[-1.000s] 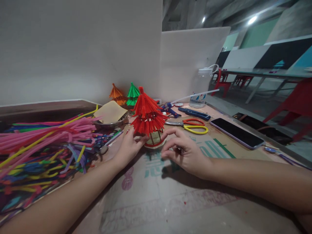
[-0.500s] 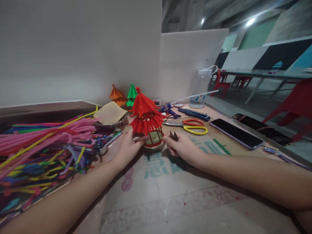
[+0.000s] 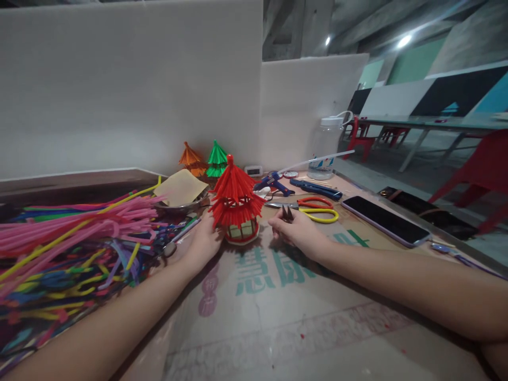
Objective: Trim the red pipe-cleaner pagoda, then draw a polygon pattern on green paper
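Note:
A small red pagoda-shaped model (image 3: pixel 237 193) stands upright on the cardboard, its two-tiered roof made of fuzzy red stems above a pale round base with dark bars. Close against its left side is my left hand (image 3: pixel 205 233); the fingers go behind the roof and are hidden, so its grip cannot be made out. To the right of the model, a short distance away, my right hand (image 3: pixel 296 228) is closed around small dark snips (image 3: pixel 287 214), with the two pointed blades sticking up apart.
Fuzzy stems (image 3: pixel 91 222) pile up at left beside a bowl (image 3: pixel 186 205). Behind stand orange (image 3: pixel 191 159) and green (image 3: pixel 216 159) models. A glue gun (image 3: pixel 275 183), a dark-blue tool (image 3: pixel 315 188), scissors (image 3: pixel 317 209), a phone (image 3: pixel 384 219) and a bottle (image 3: pixel 323 148) lie or stand at right.
The red model has gone from tilted to upright, its base shifting slightly left. My left hand has drawn back leftward from the base, and my right hand has moved a little away from it.

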`<state>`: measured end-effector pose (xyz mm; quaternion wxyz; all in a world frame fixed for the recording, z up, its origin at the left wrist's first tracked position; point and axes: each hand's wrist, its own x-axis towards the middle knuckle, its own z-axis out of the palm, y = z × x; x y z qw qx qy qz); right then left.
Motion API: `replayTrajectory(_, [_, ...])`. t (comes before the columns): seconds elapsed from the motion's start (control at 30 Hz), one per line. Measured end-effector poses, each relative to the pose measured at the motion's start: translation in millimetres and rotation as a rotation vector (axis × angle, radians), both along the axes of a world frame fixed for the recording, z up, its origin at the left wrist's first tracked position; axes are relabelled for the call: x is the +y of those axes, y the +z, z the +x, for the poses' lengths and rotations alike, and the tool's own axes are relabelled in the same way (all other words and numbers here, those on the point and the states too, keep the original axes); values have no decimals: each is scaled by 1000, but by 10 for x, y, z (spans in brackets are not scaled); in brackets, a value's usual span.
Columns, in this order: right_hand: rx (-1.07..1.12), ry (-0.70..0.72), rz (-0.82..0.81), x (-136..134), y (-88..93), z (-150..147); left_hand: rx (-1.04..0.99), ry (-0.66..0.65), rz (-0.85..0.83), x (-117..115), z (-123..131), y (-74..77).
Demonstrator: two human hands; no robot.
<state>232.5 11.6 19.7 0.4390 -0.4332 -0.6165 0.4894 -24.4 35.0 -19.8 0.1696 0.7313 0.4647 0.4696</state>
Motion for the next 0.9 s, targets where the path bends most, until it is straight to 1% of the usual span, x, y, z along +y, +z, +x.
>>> replayTrajectory(0.17, [2, -5, -7, 2, -12, -7, 74, -11, -46, -101, -25, 4])
replayTrajectory(0.37, [-14, 1, 6, 19, -22, -18, 132, -4, -81, -196, 40, 39])
replayTrajectory(0.5, [-28, 16, 11, 12, -33, -8, 140, 14, -70, -152, 35, 14])
replayTrajectory(0.63, [-49, 54, -7, 2, -36, -3, 144, 31, -73, -47, -43, -35])
replayTrajectory(0.77, [-76, 122, -63, 14, -38, -39, 116, 61, -68, 49, -94, -83])
replayTrajectory(0.9, [-63, 157, -120, 18, -40, -79, 91, 72, -93, 48, -76, -98])
